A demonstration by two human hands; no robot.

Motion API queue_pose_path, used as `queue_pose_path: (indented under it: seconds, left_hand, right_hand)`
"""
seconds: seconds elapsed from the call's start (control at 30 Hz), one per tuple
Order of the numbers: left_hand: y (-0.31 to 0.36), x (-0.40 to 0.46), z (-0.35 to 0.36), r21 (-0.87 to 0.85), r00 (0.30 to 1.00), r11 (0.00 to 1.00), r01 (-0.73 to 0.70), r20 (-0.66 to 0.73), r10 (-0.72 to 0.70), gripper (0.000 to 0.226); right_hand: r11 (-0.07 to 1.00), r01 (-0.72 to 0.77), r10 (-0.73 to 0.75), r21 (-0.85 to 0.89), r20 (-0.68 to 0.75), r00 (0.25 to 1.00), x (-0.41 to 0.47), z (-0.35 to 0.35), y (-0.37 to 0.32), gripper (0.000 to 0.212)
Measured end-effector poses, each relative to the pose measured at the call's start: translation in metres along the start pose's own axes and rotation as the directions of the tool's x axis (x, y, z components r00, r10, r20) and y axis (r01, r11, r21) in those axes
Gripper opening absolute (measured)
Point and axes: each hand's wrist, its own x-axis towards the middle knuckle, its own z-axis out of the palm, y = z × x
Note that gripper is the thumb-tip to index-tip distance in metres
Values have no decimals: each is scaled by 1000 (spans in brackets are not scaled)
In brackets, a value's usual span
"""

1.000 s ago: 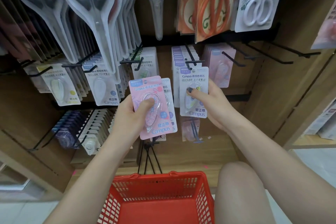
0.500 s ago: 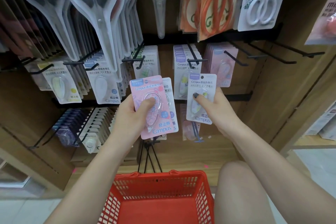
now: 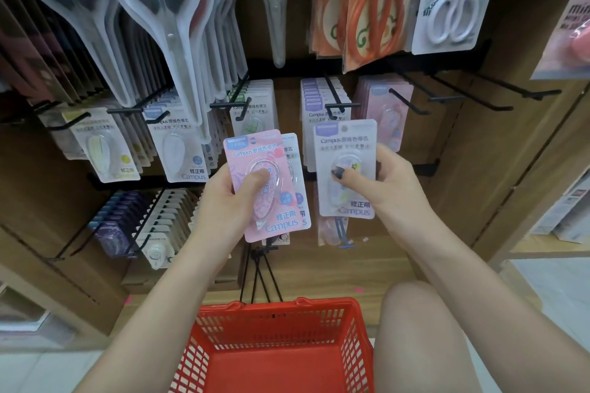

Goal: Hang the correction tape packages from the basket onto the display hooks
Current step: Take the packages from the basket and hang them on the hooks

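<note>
1. Left hand (image 3: 223, 201): fingers curled behind a small stack of carded packages, thumb pressed on the front blister. The front item is a pink correction tape package (image 3: 265, 182); at least one white package (image 3: 298, 169) sits directly behind it, edge showing to the right. How many more are in the stack cannot be told.
2. Right hand (image 3: 388, 183): pinches a single pale lilac correction tape package (image 3: 346, 166), thumb on the clear blister, fingers behind the card. The card is held upright, just below a loaded display hook (image 3: 338, 105) and not on it.
3. Display hooks: the middle row carries hung correction tape packs, yellow (image 3: 102, 147), white (image 3: 178, 147), green (image 3: 252, 118), lilac and pink (image 3: 388, 112). Three bare hooks (image 3: 472, 99) project to the right of the pink stock.
4. Upper row: packaged scissors (image 3: 172, 9) hang above, overlapping the tape packs.
5. Red basket (image 3: 281, 313): on the floor below both hands, beside the person's knee (image 3: 421, 329); visible bottom shows no packages
</note>
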Motion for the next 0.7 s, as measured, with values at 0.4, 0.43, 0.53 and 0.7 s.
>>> queue_pose_path:
  seconds: [0.4,0.43,0.53,0.7]
  left_hand:
    - [3,-1,-4,-17,1000,1000,-14,-21,14,14]
    - [4,-1,-3,-14,1000,1000,-12,-8,12,19]
    - [5,-1,2,-9,998,999,-45,43,45,19]
    - [6,0,12,-22,988,993,-115,97,116,17]
  right_hand:
    - [977,-207,212,49,-144,967,40,16,6,27]
    - [973,-229,231,29,-167,959,46,17,8,26]
    - [946,-325,314,-7,-237,919,64,19,14,38]
    - [878,-449,390,-165,-295,872,66,21,23,67]
